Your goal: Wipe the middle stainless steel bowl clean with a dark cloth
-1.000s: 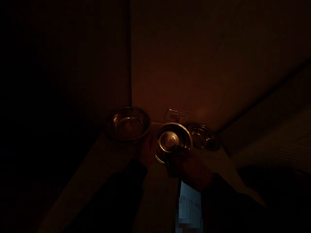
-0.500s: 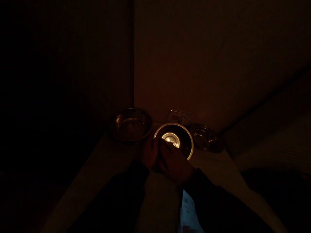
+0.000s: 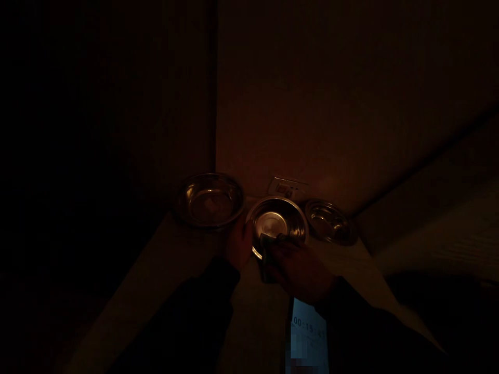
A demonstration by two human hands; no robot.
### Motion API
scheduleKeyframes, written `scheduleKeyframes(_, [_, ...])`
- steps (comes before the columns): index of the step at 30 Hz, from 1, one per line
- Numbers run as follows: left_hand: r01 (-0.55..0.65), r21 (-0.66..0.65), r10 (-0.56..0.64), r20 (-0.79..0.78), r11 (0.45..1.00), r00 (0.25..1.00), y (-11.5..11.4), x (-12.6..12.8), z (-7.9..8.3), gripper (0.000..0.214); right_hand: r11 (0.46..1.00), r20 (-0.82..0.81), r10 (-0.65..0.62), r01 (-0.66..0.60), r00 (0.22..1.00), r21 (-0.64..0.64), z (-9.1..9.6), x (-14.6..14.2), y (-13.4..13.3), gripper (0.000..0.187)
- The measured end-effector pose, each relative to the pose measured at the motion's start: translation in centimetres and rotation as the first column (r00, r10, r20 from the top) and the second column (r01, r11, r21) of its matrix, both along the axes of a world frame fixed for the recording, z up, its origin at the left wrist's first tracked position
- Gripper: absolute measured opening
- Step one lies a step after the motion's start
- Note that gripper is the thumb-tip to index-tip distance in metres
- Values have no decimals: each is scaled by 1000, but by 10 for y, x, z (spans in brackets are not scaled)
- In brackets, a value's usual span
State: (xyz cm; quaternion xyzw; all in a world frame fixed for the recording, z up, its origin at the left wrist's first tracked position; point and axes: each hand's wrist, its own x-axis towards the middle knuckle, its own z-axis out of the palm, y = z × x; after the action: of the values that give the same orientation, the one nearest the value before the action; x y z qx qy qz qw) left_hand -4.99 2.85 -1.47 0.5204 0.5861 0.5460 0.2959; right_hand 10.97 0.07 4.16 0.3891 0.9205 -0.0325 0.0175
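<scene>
The scene is very dark. A steel bowl stands tilted toward me on a pale counter. My left hand grips its left rim. My right hand is closed on a dark cloth or pad at the bowl's near rim. Both arms wear dark sleeves.
A larger steel bowl sits to the left and a shallower steel bowl to the right, both by the wall. A wall socket is behind the middle bowl. A lit phone screen lies near the counter's front.
My right hand has pulled back from inside the bowl to its near rim, uncovering the bowl's bottom. The left hand has stayed on the rim.
</scene>
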Motion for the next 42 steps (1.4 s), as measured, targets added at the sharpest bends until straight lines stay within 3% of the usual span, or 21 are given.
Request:
scheduleKeyframes(9, [69,4,-69,67,998,995,1,2,-2,37,999,-43,-4,6,999,34,-12,-12,4,50])
scheduleKeyframes(16, [45,-29,-43,56,999,997,1,0,-4,35,999,-40,-33,34,999,34,-5,-22,24,63])
scheduleKeyframes(22, [53,-34,-50,76,998,996,-2,2,0,36,984,22,-101,96,995,151,-4,-8,36,60])
scheduleKeyframes(27, [78,-40,-75,62,996,995,-3,2,3,37,976,-17,-110,111,994,185,-8,-7,36,55])
scheduleKeyframes(36, [59,10,-59,-1,998,998,-4,0,2,38,997,-174,74,-74,982,7,-7,-9,15,44])
scheduleKeyframes(42, [59,89,-56,-30,994,998,-3,2,-5,36,987,-89,157,-153,984,49,-10,17,3,39])
